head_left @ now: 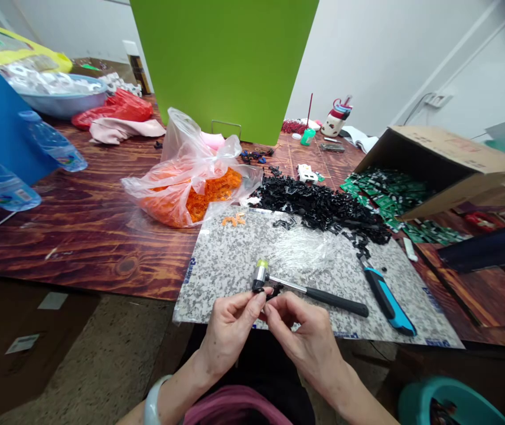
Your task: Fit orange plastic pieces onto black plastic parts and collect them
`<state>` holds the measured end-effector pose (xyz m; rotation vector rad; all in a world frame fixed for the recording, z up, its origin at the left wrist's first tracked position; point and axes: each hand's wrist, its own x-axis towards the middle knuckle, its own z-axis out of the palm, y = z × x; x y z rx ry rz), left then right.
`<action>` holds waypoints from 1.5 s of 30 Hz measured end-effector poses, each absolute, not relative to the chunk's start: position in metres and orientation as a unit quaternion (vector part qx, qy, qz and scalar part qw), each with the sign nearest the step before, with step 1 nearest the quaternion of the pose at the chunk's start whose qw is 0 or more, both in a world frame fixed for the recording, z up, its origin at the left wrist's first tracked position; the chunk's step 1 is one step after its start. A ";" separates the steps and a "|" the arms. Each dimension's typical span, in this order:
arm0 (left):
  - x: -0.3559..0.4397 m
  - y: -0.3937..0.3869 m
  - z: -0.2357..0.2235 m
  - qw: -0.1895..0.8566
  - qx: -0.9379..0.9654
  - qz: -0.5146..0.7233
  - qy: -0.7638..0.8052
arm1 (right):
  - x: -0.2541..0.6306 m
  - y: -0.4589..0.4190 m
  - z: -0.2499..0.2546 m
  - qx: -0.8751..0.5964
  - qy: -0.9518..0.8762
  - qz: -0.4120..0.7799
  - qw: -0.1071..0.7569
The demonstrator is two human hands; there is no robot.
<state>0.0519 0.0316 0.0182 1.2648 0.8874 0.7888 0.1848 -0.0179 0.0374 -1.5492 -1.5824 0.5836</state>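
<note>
In the head view, your left hand [231, 324] and right hand [308, 330] meet over the near edge of a grey speckled board [217, 254], thumbs and forefingers pinched together. At their fingertips sits a small dark part [274, 291], just beside the head of a mallet [334, 300]; your fingers cover much of it, so its full shape cannot be told. It looks light and stiff, likely smooth plastic — easy to drop, perhaps brittle where thin — so a fingertip hold on its edges should suit it. At the board's far left corner, a clear plastic bag [180, 141] holds orange pieces [212, 192]. To the right, a cardboard box [456, 147] lies on its side, green pieces [394, 189] spread from its mouth onto the surface [79, 236]. Far left, a pale blue basin [66, 106] is heaped with white parts [48, 82]. At lower right, a teal tub [414, 395] contains dark items, hard to identify.
</note>
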 end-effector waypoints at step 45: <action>0.023 0.044 0.035 0.542 0.757 0.177 0.320 | 0.206 0.003 0.062 -0.516 -0.817 0.239 0.088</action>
